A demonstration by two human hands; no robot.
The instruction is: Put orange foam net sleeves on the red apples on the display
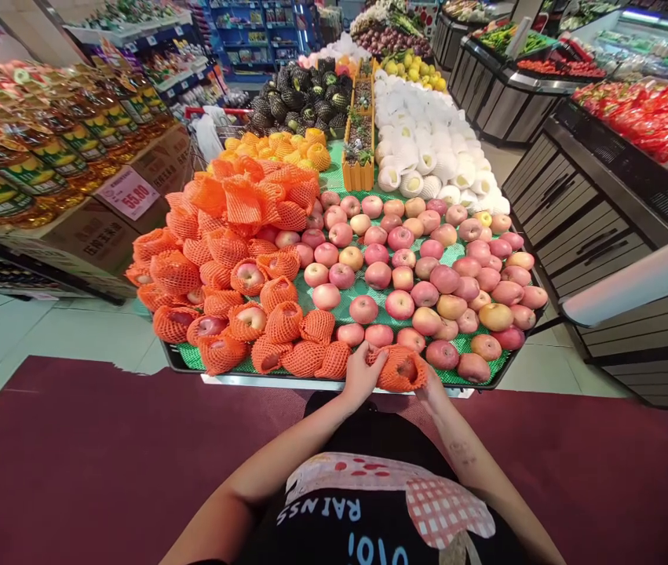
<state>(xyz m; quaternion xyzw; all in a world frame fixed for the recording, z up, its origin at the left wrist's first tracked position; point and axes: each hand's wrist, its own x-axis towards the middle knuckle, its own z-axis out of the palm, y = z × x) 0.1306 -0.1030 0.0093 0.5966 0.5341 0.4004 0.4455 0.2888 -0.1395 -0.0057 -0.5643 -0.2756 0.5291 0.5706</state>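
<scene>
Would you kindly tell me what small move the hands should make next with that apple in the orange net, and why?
Probably draw the orange net sleeve further over the apple. Both the left hand and the right hand hold the net at the display's front edge, and red skin shows through its opening, unlike the fully wrapped apples alongside.

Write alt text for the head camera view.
Both hands, left hand and right hand, hold an apple in an orange foam net at the near edge of a green-lined display table. Bare apples fill the right side; netted apples are piled on the left.
</scene>
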